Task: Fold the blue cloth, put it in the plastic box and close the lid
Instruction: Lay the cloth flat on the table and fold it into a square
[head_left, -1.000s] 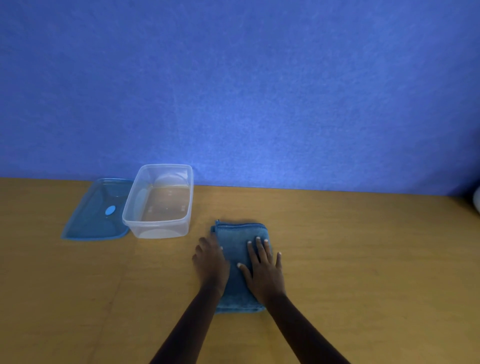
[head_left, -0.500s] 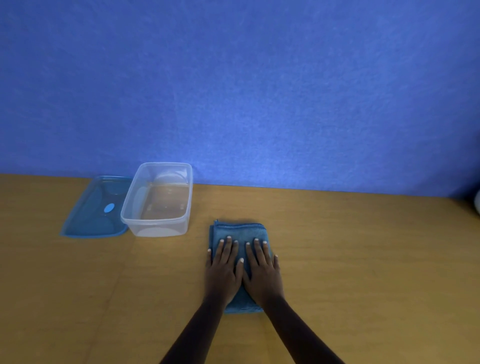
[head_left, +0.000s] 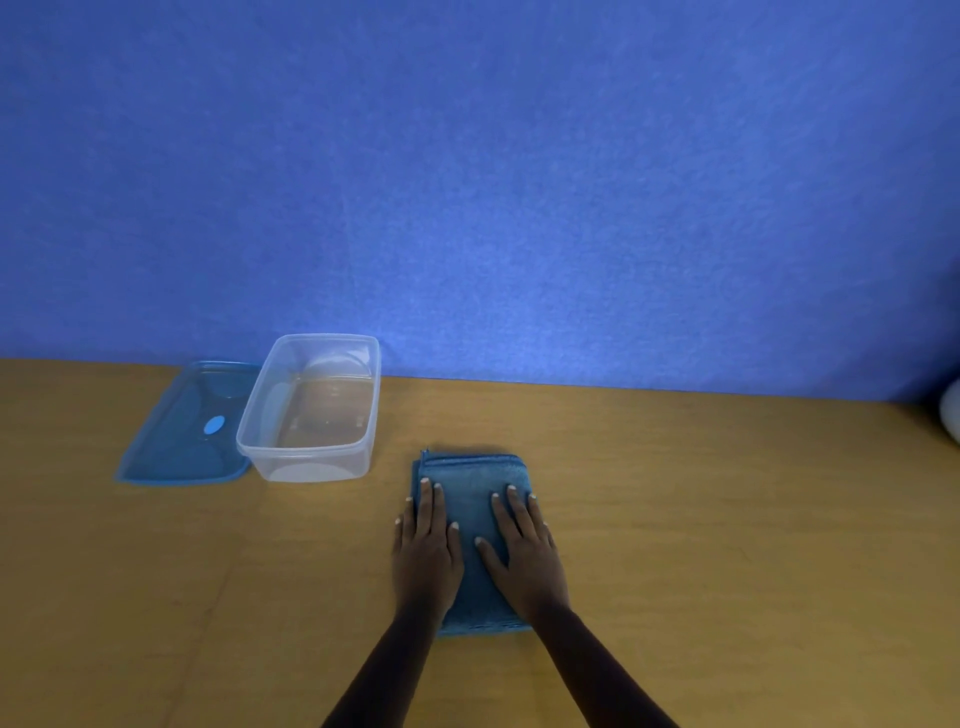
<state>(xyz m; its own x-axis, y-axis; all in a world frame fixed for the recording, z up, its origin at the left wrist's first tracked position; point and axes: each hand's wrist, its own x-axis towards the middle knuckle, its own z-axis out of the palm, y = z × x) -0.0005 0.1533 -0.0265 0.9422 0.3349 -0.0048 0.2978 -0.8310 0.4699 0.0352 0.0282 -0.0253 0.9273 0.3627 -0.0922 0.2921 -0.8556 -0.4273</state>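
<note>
left hand (head_left: 427, 553): flat, palm down | right hand (head_left: 524, 556): flat, fingers spread

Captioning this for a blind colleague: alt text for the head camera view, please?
A left hand and a right hand press flat on a folded blue cloth on a wooden table. Farther back on the left stands an open, empty plastic box, its blue lid lying beside it.

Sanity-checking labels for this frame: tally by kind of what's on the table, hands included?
blue cloth: 1
plastic box: 1
lid: 1
Hands: 2, left hand and right hand, flat on the cloth
white object at right edge, cropped: 1
Total: 6
</note>
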